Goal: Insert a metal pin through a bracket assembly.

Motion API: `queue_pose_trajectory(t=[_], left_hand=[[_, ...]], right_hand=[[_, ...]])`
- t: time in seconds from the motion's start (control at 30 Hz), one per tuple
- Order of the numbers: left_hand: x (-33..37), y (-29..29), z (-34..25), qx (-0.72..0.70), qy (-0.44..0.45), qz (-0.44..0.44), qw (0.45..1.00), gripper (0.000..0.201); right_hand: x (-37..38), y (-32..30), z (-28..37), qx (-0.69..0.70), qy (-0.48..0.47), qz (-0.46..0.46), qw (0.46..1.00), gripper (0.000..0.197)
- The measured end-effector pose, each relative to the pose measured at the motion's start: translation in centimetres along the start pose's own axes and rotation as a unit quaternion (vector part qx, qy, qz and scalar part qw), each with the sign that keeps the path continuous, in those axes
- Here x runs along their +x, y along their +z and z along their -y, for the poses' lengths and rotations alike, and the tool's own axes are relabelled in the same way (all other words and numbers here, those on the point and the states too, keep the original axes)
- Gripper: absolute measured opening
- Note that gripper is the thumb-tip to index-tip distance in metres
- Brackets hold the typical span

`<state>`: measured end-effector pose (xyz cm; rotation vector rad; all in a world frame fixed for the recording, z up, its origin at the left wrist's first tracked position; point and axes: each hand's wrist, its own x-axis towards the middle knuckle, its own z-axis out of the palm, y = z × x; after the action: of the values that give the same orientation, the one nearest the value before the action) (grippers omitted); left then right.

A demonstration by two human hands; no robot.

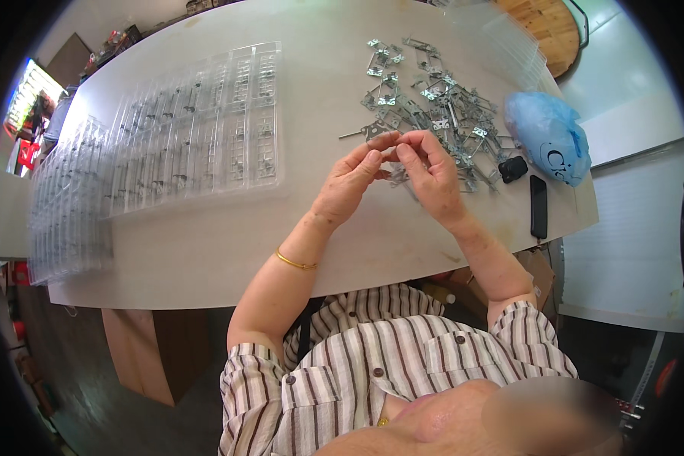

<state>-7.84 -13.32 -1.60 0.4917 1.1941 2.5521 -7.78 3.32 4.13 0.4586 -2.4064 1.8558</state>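
Note:
My left hand [346, 184] and my right hand [433, 178] meet at the fingertips over the white table [334, 251]. Thumb and fingers are pinched together on both hands. Whatever lies between them is too small and too covered by the fingers to name. Just beyond and to the right of the hands spreads a loose pile of small silvery metal parts [452, 102], with flat plates and thin rods. One metal part [373, 129] with a rod sticking out leftward lies just past my left fingertips.
Left of my hands lie clear plastic trays [280, 114] with rows of metal parts, and more stacked trays [68, 220]. At the right are a blue plastic bag [543, 133], a small black object [513, 169] and a black phone [538, 207]. Clear sheets [509, 45] lie far right.

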Motion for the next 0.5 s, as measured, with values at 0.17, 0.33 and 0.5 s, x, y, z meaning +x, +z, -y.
queue_pose_trajectory(t=[0.17, 0.33, 0.5], left_hand=[[-0.1, 0.2, -1.4, -0.084, -0.022, -0.058, 0.994, 0.050], [0.1, -1.3, -0.5, -0.108, -0.017, -0.047, 0.993, 0.050], [0.0, 1.0, -1.5, -0.053, -0.080, -0.076, 0.992, 0.046]], right_hand=[[-0.6, -1.7, -1.3, -0.127, -0.044, -0.025, 0.991, 0.017], [-1.6, -1.3, -1.7, -0.442, -0.215, 0.055, 0.869, 0.026], [-1.2, -3.4, -4.1, -0.508, -0.244, 0.071, 0.823, 0.022]])
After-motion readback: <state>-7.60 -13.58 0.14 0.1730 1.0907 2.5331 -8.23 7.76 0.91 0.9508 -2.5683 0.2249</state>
